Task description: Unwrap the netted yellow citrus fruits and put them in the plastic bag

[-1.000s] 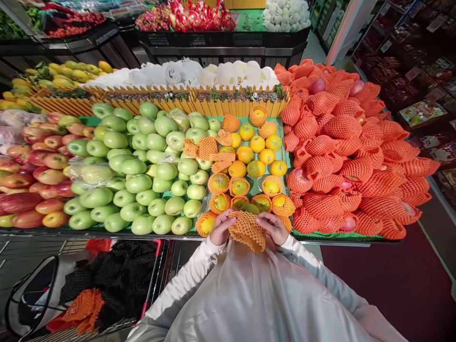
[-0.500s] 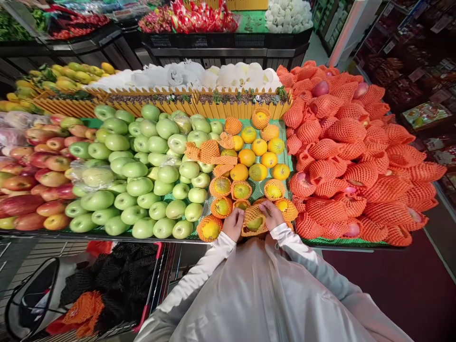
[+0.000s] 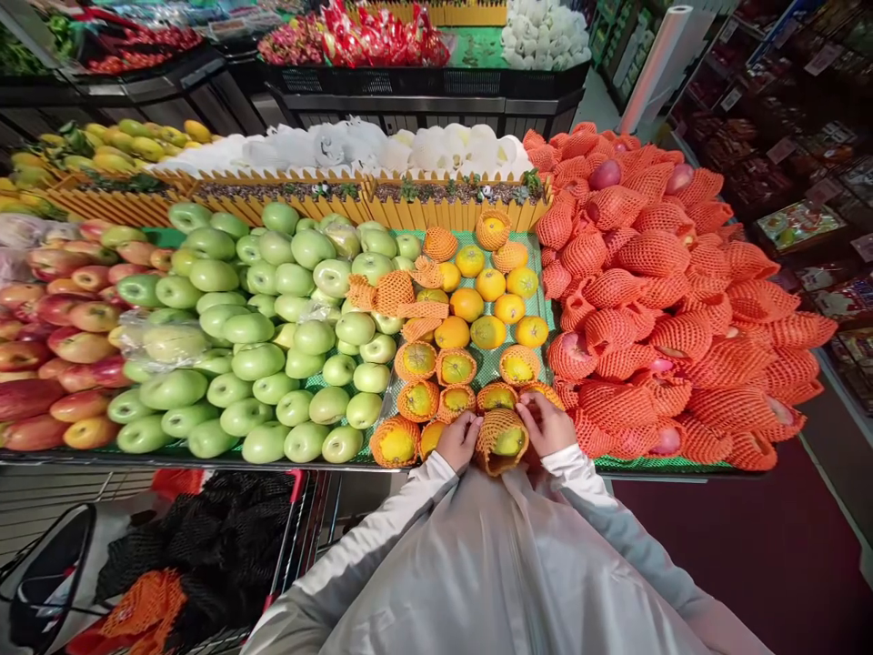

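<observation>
An orange (image 3: 508, 442) sits inside an orange foam net sleeve (image 3: 492, 455) at the near edge of the display, close to my body. My left hand (image 3: 459, 440) closes its fingers on the left side of that sleeve. On the other side, my right hand (image 3: 547, 424) pinches the sleeve's upper right rim between thumb and fingers. Around them lie several oranges in the same kind of sleeve, such as the netted orange (image 3: 396, 443) at the front left. Bare oranges (image 3: 488, 331) rest farther back, beside empty foam sleeves (image 3: 394, 293).
Green apples (image 3: 259, 359) fill the left, with red apples (image 3: 82, 346) beyond. Fruits in red foam nets (image 3: 655, 309) are heaped at the right. A low yellow fence (image 3: 409, 215) runs behind. A cart (image 3: 293, 518) with dark nets (image 3: 205, 546) stands at the lower left.
The netted orange has come slightly nearer my body and tilted, its opening now facing toward me. Both hands moved with it, the right hand also shifting outward. The whole view shifted a little.
</observation>
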